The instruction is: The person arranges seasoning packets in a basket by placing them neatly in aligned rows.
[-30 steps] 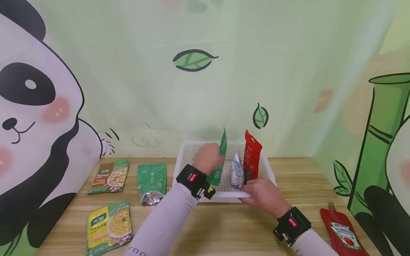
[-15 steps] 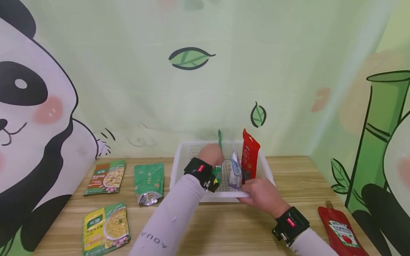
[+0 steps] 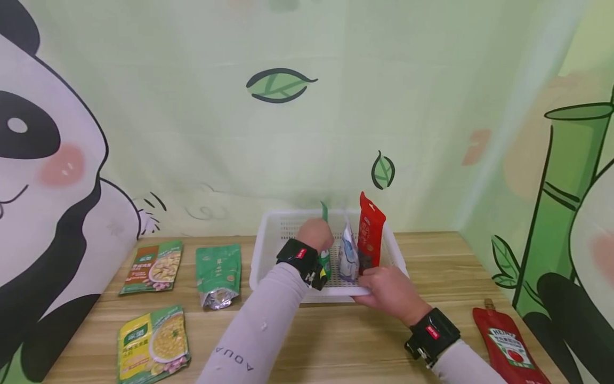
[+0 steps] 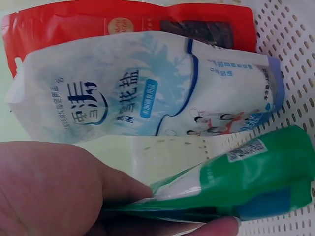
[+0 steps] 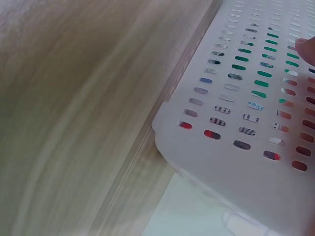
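A white perforated basket (image 3: 336, 293) stands at the back of the table. My left hand (image 3: 315, 234) reaches into it and pinches a green pouch (image 4: 268, 172) between thumb and fingers, edge-on in the head view. The pouch's lower end is close to the basket floor; whether it touches I cannot tell. Beside it stands a white-and-blue salt bag (image 3: 348, 255), and right of that a red packet (image 3: 371, 230), both upright. My right hand (image 3: 390, 293) grips the basket's front rim near its right corner. In the right wrist view, the basket wall (image 5: 211, 152) shows with only a fingertip visible.
Left of the basket lie a green pouch with a silver base (image 3: 218, 274), a brown-and-green soup packet (image 3: 152, 266) and a yellow-and-green soup packet (image 3: 153, 344). A red Heinz ketchup pouch (image 3: 508, 344) lies at the right. A printed cloth backdrop (image 3: 307, 149) rises behind the table.
My left hand has lowered the green pouch deeper into the basket and turned it more edge-on. My right hand has stayed on the rim. The head view has shifted slightly right.
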A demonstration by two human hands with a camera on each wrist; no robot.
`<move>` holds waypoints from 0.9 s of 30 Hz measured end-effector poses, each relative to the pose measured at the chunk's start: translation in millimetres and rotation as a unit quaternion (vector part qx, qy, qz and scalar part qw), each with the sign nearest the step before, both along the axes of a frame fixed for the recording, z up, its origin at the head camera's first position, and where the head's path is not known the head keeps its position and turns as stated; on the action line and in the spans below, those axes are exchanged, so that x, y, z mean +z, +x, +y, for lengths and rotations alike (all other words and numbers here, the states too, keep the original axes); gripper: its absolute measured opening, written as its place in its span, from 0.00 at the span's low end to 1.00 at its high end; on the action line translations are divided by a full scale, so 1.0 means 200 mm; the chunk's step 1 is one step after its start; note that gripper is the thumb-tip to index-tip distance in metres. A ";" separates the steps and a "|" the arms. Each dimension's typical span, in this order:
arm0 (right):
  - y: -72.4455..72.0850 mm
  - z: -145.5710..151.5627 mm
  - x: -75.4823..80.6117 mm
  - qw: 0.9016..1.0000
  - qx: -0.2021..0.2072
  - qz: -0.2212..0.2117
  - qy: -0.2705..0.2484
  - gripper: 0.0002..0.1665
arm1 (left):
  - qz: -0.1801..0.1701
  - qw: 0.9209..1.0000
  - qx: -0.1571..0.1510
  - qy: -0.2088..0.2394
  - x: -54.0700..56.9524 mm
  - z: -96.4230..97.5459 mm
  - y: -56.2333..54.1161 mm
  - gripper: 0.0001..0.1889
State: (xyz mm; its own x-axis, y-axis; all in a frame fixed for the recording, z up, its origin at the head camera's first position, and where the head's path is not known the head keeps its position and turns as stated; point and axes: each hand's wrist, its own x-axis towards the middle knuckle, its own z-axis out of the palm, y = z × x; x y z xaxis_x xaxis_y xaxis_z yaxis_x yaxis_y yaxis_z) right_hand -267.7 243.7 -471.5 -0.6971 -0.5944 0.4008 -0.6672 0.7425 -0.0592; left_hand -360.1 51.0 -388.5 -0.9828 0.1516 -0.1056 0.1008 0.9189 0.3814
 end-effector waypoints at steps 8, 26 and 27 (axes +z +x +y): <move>0.00 0.00 0.00 1.000 -0.006 -0.002 -0.004 0.14 | -0.018 0.999 0.003 0.028 -0.03 0.02 -0.03 0.09; 0.01 -0.01 0.01 1.000 -0.005 -0.012 -0.005 0.14 | -0.024 0.997 0.003 0.073 -0.09 0.05 -0.02 0.10; 0.01 -0.01 0.01 1.000 -0.005 -0.012 -0.006 0.14 | -0.028 0.997 0.002 0.078 -0.09 0.05 -0.01 0.10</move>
State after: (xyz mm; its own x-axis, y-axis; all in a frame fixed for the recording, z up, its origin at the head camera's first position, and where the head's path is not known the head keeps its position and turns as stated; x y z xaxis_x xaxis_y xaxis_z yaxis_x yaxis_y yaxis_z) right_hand -265.2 242.2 -468.7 -0.7132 -0.5820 0.3906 -0.6575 0.7487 -0.0849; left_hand -362.4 60.8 -406.6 -0.9767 0.1662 -0.1361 0.0715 0.8489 0.5238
